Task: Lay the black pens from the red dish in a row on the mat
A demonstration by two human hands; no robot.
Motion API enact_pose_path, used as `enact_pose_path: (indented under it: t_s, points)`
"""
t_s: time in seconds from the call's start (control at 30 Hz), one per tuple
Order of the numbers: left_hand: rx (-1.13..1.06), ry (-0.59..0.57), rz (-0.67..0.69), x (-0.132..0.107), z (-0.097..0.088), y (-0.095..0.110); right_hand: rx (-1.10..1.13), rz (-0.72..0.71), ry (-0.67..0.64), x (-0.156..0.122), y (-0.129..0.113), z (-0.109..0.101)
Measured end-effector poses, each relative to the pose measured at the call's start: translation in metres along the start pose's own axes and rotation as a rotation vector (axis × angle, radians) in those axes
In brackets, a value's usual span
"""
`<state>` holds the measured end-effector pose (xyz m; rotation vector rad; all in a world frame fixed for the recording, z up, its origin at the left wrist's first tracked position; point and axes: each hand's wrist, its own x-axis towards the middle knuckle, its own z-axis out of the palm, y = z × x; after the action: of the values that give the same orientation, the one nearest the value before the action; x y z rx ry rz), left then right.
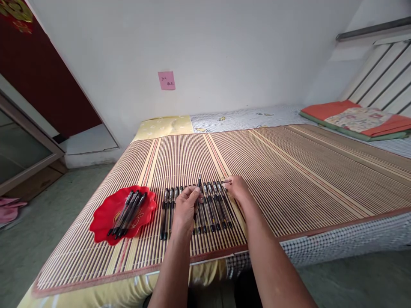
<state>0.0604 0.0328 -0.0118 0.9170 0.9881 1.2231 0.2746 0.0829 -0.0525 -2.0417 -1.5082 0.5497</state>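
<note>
My left hand (186, 205) is closed around a pen (199, 183), whose bare pointed tip sticks up above the fingers. To its right, my right hand (238, 187) is pinched near the top end of the row; a small dark thing shows at its fingertips, too small to name. Under and around both hands, several capped black pens (210, 209) lie side by side on a striped bamboo mat (272, 179). My left hand and forearm hide the middle of this row. Several more pens (130, 214) lie bunched in a red scalloped plate (99, 218) at the left.
The mat covers a bed with a yellow and checked sheet (340, 244). Folded orange and green bedding (353, 117) lies at the far right by a white slatted rail (385, 72). A pink note (166, 80) is stuck on the wall (240, 51) behind.
</note>
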Motion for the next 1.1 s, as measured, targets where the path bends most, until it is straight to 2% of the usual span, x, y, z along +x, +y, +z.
enact_pose_path:
  t_s: [0.37, 0.53, 0.67, 0.77, 0.9, 0.97, 1.1]
  points:
    - [0.042, -0.037, -0.007, -0.002, -0.001, -0.001, 0.045, 0.047, -0.037, -0.01, -0.008, -0.008]
    - [0.024, -0.03, -0.011, -0.004, 0.002, 0.001, 0.066, 0.04, -0.02, -0.009, -0.007, -0.007]
    - [0.0, -0.002, -0.011, -0.002, 0.002, -0.002, 0.107, 0.026, 0.038, -0.015, -0.013, -0.017]
    - [0.0, 0.023, 0.051, 0.0, 0.003, -0.005, 0.368, -0.074, 0.063, -0.029, -0.026, -0.028]
    - [0.063, 0.047, 0.194, -0.002, 0.007, -0.004, 0.775, -0.266, -0.146, -0.05, -0.054, -0.034]
    - [0.131, 0.055, 0.267, -0.006, 0.009, -0.001, 0.845, -0.313, -0.211, -0.057, -0.066, -0.032]
    - [0.267, 0.087, 0.39, -0.013, 0.01, 0.006, 0.871, -0.362, -0.182, -0.062, -0.078, -0.028]
